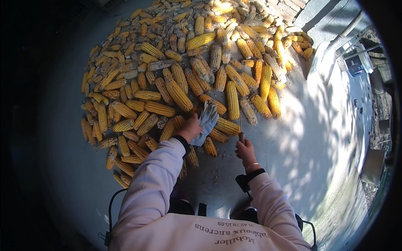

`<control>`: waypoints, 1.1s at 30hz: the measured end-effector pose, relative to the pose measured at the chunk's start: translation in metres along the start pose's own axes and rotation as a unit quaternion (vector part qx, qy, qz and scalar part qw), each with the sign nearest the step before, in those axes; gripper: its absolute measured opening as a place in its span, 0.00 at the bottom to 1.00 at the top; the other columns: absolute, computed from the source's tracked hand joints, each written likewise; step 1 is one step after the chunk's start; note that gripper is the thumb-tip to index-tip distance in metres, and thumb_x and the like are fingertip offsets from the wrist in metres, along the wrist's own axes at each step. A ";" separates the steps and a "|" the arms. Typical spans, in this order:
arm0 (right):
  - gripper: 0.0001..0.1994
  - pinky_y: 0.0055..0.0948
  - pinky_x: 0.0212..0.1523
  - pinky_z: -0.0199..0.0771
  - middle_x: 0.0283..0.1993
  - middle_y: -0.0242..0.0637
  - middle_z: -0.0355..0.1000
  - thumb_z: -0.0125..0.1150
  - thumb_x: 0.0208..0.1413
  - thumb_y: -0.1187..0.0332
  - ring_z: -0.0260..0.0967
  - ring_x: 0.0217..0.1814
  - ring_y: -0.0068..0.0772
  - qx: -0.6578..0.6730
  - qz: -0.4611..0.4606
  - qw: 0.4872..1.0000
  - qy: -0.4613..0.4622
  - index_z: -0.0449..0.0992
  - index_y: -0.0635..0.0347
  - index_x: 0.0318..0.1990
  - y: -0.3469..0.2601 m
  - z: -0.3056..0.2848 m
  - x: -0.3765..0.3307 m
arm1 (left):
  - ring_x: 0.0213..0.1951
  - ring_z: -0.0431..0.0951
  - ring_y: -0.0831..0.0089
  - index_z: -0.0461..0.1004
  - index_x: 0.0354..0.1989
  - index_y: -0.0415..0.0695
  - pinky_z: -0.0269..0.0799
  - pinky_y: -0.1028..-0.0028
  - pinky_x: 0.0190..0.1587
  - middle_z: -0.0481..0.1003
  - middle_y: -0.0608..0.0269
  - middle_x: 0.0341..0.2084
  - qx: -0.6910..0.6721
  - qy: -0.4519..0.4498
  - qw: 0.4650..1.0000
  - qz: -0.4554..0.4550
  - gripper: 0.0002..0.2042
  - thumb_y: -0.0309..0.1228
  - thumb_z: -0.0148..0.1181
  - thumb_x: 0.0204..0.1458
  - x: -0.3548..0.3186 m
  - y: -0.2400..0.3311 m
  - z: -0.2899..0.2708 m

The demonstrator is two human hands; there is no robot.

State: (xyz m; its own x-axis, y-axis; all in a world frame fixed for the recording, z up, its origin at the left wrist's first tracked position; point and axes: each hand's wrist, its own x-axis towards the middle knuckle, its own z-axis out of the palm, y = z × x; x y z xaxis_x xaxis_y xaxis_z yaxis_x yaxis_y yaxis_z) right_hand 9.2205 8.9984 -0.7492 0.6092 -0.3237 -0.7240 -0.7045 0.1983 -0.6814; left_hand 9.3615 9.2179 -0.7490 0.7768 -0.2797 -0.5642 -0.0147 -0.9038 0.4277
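Observation:
A wide heap of yellow corn cobs (180, 71) is spread over the grey concrete ground in front of me. My left hand (189, 127) reaches into the near edge of the heap and grips a pale grey work glove (207, 122), which lies over a cob. My right hand (245, 149) is closed around the brown handle of a thin pointed tool (240, 127), whose slim metal shaft points up toward a cob (228, 126). Both arms wear pale pink sleeves.
Bare concrete ground (310, 138), dappled with leaf shadow, stretches to the right of the heap. A brick wall (289, 6) stands at the top right. A low concrete kerb (320, 58) and metal frames lie further right. Dark shade covers the left side.

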 end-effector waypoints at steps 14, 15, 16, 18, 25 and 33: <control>0.19 0.35 0.35 0.69 0.33 0.47 0.71 0.55 0.48 0.62 0.71 0.32 0.45 0.051 0.012 0.990 0.131 0.65 0.64 0.44 0.022 -0.017 0.010 | 0.43 0.70 0.48 0.54 0.54 0.33 0.66 0.59 0.44 0.69 0.38 0.40 -0.001 0.004 1.000 0.024 0.30 0.30 0.55 0.42 0.005 -0.001 -0.006; 0.19 0.35 0.35 0.70 0.33 0.47 0.71 0.55 0.48 0.62 0.71 0.32 0.46 -0.017 -0.051 0.990 0.128 0.65 0.63 0.44 0.020 -0.016 0.009 | 0.43 0.70 0.48 0.57 0.51 0.34 0.66 0.59 0.44 0.69 0.39 0.39 0.011 0.003 0.999 0.039 0.26 0.30 0.53 0.43 0.005 -0.001 -0.007; 0.19 0.35 0.35 0.70 0.33 0.47 0.72 0.55 0.48 0.61 0.71 0.32 0.46 -0.083 -0.116 0.980 0.140 0.65 0.63 0.44 0.019 -0.014 0.009 | 0.42 0.70 0.48 0.60 0.48 0.35 0.66 0.59 0.45 0.70 0.40 0.39 0.025 -0.011 0.999 0.045 0.21 0.29 0.51 0.43 0.004 0.000 -0.008; 0.19 0.35 0.36 0.70 0.34 0.48 0.72 0.56 0.48 0.61 0.71 0.34 0.47 -0.158 -0.188 0.958 0.146 0.66 0.63 0.44 0.016 -0.008 0.012 | 0.42 0.71 0.48 0.63 0.44 0.36 0.65 0.58 0.45 0.71 0.42 0.38 0.041 -0.043 0.996 0.059 0.17 0.28 0.49 0.44 0.001 0.001 -0.010; 0.20 0.33 0.39 0.69 0.38 0.49 0.72 0.55 0.48 0.61 0.71 0.41 0.46 -0.110 -0.209 0.958 0.165 0.68 0.62 0.48 -0.043 -0.006 0.069 | 0.46 0.67 0.54 0.67 0.43 0.41 0.62 0.60 0.48 0.70 0.52 0.39 0.120 0.097 0.967 0.201 0.22 0.45 0.55 0.45 -0.002 0.000 -0.023; 0.21 0.38 0.38 0.69 0.35 0.47 0.72 0.54 0.47 0.60 0.70 0.37 0.48 -0.324 -0.315 0.892 0.022 0.67 0.54 0.50 -0.071 0.042 0.013 | 0.62 0.42 0.56 0.67 0.48 0.47 0.44 0.48 0.57 0.50 0.58 0.60 0.237 0.140 0.949 0.154 0.22 0.45 0.51 0.47 0.003 -0.015 -0.033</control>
State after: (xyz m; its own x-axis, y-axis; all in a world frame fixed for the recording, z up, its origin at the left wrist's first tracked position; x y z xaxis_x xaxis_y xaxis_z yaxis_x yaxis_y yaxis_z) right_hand 9.2941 9.0191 -0.7144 0.9534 -0.2207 -0.2056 -0.2992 -0.6075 -0.7358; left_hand 9.3851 9.2414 -0.7343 0.8258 -0.5167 -0.2259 -0.4978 -0.8562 0.1383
